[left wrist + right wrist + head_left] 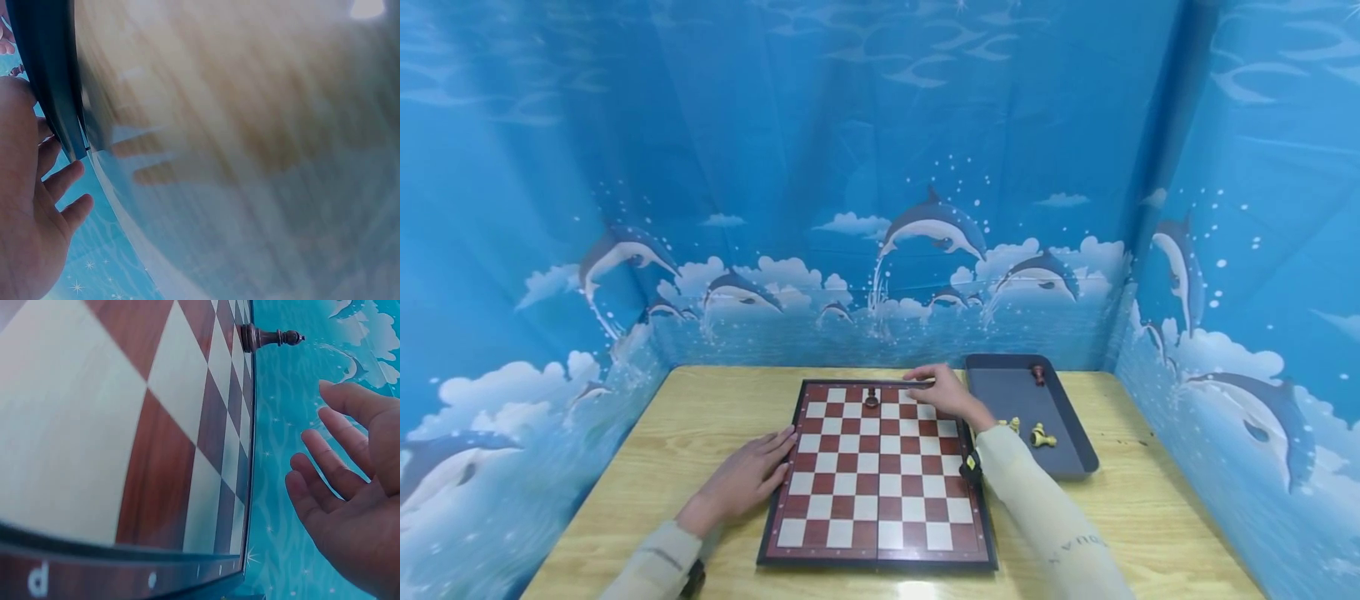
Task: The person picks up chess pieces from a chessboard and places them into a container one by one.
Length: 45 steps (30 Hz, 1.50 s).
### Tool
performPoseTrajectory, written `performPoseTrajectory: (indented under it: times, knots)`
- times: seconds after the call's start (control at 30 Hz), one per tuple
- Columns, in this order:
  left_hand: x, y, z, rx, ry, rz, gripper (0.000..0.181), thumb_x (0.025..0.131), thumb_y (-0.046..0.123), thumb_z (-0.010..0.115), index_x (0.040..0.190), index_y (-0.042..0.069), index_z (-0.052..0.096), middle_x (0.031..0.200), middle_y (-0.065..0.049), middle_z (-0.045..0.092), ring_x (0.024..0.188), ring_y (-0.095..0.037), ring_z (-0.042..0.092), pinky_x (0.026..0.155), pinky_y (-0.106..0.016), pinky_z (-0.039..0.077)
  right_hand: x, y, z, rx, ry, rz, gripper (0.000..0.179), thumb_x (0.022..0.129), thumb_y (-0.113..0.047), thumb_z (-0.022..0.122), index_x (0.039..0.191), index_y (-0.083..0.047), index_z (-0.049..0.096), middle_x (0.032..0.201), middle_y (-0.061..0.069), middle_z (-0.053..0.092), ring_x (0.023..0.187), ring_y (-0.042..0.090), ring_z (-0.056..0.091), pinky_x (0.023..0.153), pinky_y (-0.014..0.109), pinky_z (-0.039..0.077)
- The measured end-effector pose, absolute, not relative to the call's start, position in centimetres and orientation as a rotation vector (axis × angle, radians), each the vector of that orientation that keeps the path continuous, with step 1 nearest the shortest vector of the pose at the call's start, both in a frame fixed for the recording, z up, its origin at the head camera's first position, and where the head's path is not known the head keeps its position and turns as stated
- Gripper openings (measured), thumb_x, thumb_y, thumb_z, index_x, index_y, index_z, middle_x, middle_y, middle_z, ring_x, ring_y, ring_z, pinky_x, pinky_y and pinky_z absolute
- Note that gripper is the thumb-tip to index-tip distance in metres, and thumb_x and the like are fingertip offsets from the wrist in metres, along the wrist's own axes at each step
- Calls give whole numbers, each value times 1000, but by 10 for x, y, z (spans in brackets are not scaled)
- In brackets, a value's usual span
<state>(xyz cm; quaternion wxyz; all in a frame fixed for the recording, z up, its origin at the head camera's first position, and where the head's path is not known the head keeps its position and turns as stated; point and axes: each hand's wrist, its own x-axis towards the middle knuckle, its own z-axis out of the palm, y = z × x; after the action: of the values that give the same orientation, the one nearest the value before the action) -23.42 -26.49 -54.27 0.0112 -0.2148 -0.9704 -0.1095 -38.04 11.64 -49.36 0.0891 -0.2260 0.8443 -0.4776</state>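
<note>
A folding chessboard [880,475] with brown and white squares lies on the table. Near its far edge, left of the fold, a dark brown bishop [872,398] stands upright; the right wrist view shows this bishop [269,339] sideways. My left hand [748,473] rests at the board's left side, its fingertips touching the frame. In the left wrist view that hand [37,206] lies by the dark board edge [50,69]. My right hand [943,392] hovers over the far right squares. Its fingers are spread and hold nothing, as the right hand [353,462] shows in its wrist view.
A dark grey tray [1011,387] stands right of the board. In it lie a reddish-brown chess piece [1038,374] and a yellow piece [1042,435], with more yellow [1013,424] partly hidden by the right sleeve. Blue dolphin-print curtains [880,208] surround the wooden table [722,400].
</note>
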Motion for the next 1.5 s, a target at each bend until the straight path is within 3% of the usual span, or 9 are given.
performPoseTrajectory:
  times: [0.13, 0.4, 0.73, 1.1, 1.5]
  knots:
    - [-234, -265, -544, -662, -3033, -352, 58, 109, 45, 40, 158, 15, 34, 167, -4, 28, 149, -35, 35, 121, -56, 33, -384, 110, -496, -636, 2487, -1427, 34, 98, -12, 68, 130, -1, 67, 141, 20, 57, 132, 40, 53, 93, 43, 60]
    - [-233, -263, -542, -669, -3026, -356, 58, 109, 44, 40, 158, 13, 36, 166, -5, 30, 149, -36, 36, 121, -56, 33, -388, 96, -496, -639, 2509, -1392, 34, 98, -19, 69, 130, -7, 69, 141, 12, 59, 136, 35, 50, 102, 49, 55]
    - [-237, -264, -542, -677, -3013, -336, 58, 109, 44, 40, 157, 13, 37, 166, -5, 30, 149, -36, 37, 120, -56, 34, -392, 77, -494, -689, 2491, -1370, 32, 98, -15, 69, 128, -6, 69, 144, 16, 57, 138, 38, 48, 104, 50, 54]
    - [-236, -265, -541, -705, -3008, -334, 57, 109, 43, 41, 157, 12, 37, 166, -7, 31, 148, -37, 37, 121, -55, 34, -395, 62, -506, -751, 2475, -1347, 33, 97, -15, 70, 127, -2, 69, 134, 16, 64, 128, 34, 57, 106, 51, 52]
    - [-233, -263, -537, -681, -3032, -350, 57, 109, 42, 42, 157, 13, 36, 166, -6, 30, 148, -37, 37, 121, -56, 33, -390, 55, -509, -759, 2502, -1313, 29, 95, -17, 73, 123, -7, 73, 142, 17, 58, 131, 34, 54, 106, 50, 51]
